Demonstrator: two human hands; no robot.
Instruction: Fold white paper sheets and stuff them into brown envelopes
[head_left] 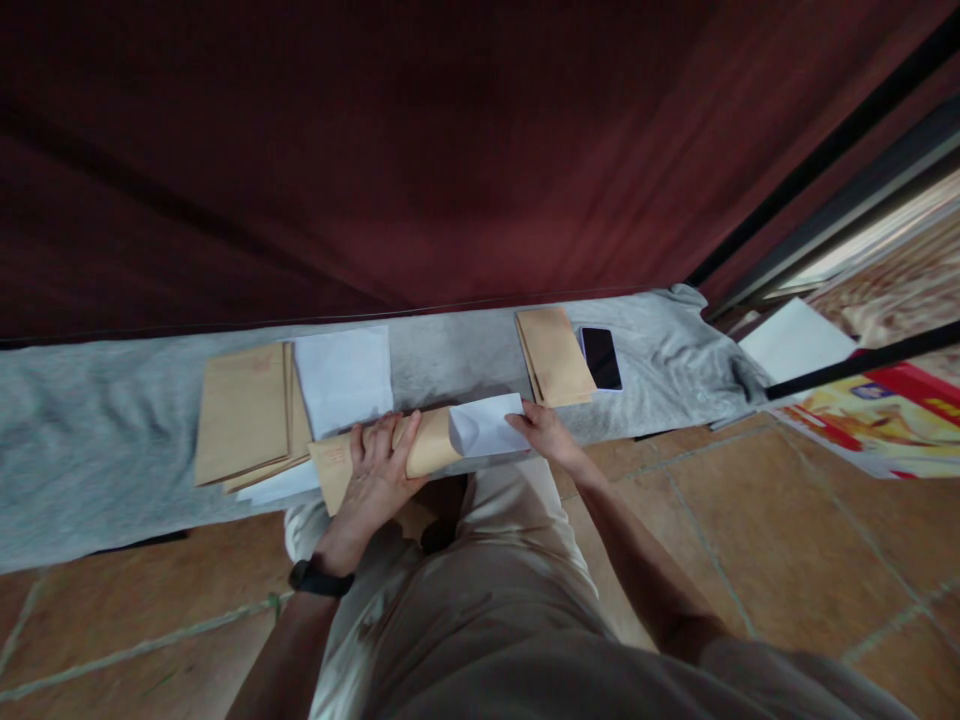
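My left hand (377, 470), with a black watch on its wrist, is closed round a brown envelope (435, 447) that lies at the near edge of a grey cloth (90, 450). A folded white sheet (487, 425) sticks out of the envelope's right end. My right hand (546, 432) pinches that sheet's right edge. A pile of brown envelopes (241, 412) with a white sheet (343, 378) on it lies to the left of my hands.
A second small pile of brown envelopes (553, 355) and a dark phone (601, 357) lie on the cloth at the right. A dark red curtain (375, 150) hangs behind. Printed paper (877, 415) and a white sheet (795, 340) lie on the tiled floor (750, 540) at right.
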